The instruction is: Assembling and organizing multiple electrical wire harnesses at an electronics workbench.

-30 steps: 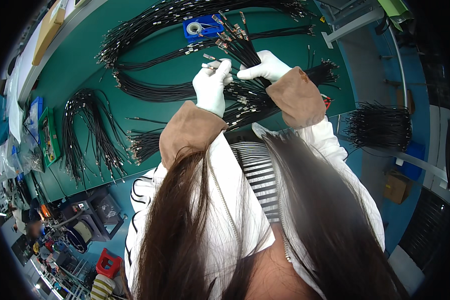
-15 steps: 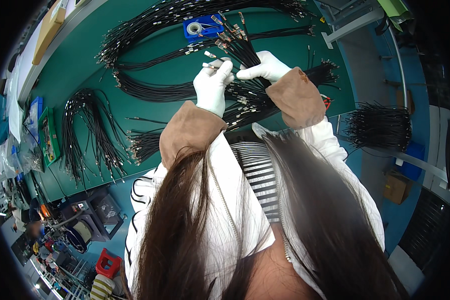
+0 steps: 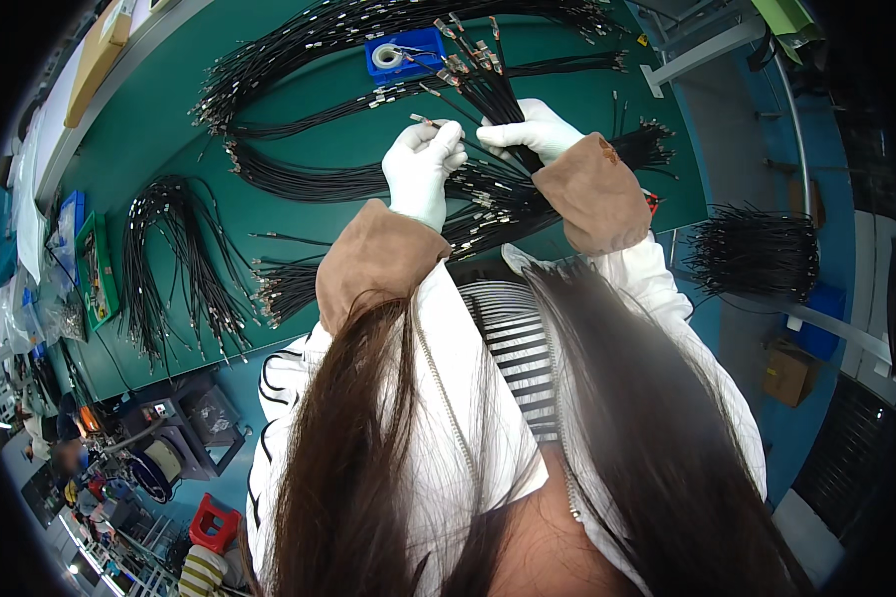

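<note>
My right hand (image 3: 536, 135), in a white glove, is closed around a bundle of black cables (image 3: 505, 107). The bundle's metal-tipped ends fan out above that hand, toward the far side of the table. To its left, my white-gloved left hand (image 3: 424, 167) pinches a single thin cable (image 3: 425, 121) close to its tip. One loose cable end sticks out between the hands and the blue tray. Below both hands, more black cables with pale ends (image 3: 493, 207) lie on the green table (image 3: 299, 224).
Beyond the hands, a blue tray (image 3: 430, 42) holds a white tape roll (image 3: 387, 56). Long cable bundles (image 3: 299, 60) curve across the table's far side. A draped cable bunch (image 3: 184, 249) and a green bin (image 3: 96, 271) are at left. Another cable bundle (image 3: 755, 254) sits at right.
The two cable ends by my left hand have shifted; one tip now shows at its fingers. My right hand and its bundle have moved slightly right.
</note>
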Motion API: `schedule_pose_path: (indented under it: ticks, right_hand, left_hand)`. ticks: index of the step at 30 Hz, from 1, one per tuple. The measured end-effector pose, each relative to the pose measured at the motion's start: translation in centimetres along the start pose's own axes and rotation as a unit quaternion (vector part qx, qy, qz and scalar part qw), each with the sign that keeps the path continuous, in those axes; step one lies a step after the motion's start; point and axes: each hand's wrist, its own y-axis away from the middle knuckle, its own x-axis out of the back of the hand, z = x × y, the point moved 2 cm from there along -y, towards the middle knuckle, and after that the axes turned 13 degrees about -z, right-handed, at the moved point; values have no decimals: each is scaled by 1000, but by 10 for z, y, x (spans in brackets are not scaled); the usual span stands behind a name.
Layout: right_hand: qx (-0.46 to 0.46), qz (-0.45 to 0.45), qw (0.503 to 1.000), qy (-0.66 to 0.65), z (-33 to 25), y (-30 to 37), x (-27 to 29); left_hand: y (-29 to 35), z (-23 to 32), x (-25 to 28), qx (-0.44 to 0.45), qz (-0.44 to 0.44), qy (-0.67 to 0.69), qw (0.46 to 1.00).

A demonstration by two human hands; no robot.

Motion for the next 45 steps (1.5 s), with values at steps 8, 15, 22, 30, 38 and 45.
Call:
schedule_pose_path:
  ticks: [8, 15, 22, 30, 38, 45]
  right_hand:
    - [-13, -15, 1000, 14, -1, -3, -2]
    - [-18, -19, 1000, -1, -4, -2, -3]
    - [26, -73, 996, 31, -8, 2, -10]
    - [82, 126, 986, 74, -37, 25, 50]
    - [324, 312, 882, -144, -30, 40, 128]
    - [526, 219, 653, -499, -55, 60, 200]
  left_hand:
    - [-3, -2, 1, 0, 31, -8, 999]
    - [-5, -1, 0, 6, 26, 8, 1000]
    - [-16, 4, -3, 16, 11, -7, 1000]
    - [-53, 37, 44, -16, -76, -342, 937]
    - [-45, -19, 173, 141, -75, -845, 511]
    - [-73, -34, 207, 33, -83, -858, 505]
